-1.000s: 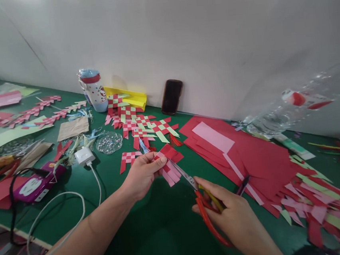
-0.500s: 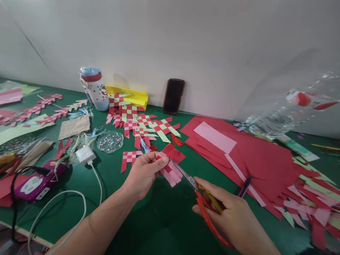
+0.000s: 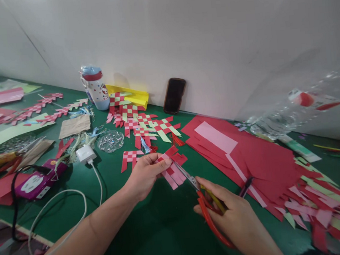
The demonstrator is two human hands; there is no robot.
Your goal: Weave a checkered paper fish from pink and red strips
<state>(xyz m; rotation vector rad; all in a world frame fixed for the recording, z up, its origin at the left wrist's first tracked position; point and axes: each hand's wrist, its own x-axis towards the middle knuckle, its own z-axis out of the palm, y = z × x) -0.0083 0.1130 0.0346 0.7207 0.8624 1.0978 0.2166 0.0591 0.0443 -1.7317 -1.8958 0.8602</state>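
Observation:
Between the thumb and fingers of my left hand (image 3: 146, 174) is a small woven paper piece (image 3: 174, 178) of pink and red strips. Its loose strip ends stick out past the fingertips, pink towards me and red away from me. My right hand (image 3: 234, 213) grips scissors (image 3: 194, 183) with red and yellow handles. Their blades point up and left and reach the woven piece beside my left thumb; the tips are partly hidden among the red strips. Finished-looking red, pink and green woven pieces (image 3: 132, 125) lie in a heap beyond my left hand, some with tassels.
Red paper sheets (image 3: 266, 160) and cut strips (image 3: 325, 208) cover the right side. A phone (image 3: 175, 95) leans on the white partition (image 3: 210, 51), near a cup (image 3: 96, 88) and a plastic bottle (image 3: 283, 118). At left are a purple power strip (image 3: 41, 182), a cable and a bead dish (image 3: 110, 141).
A gap now shows between the red strips at the woven piece's far end, by the scissor blades. Both hands stay nearly in place.

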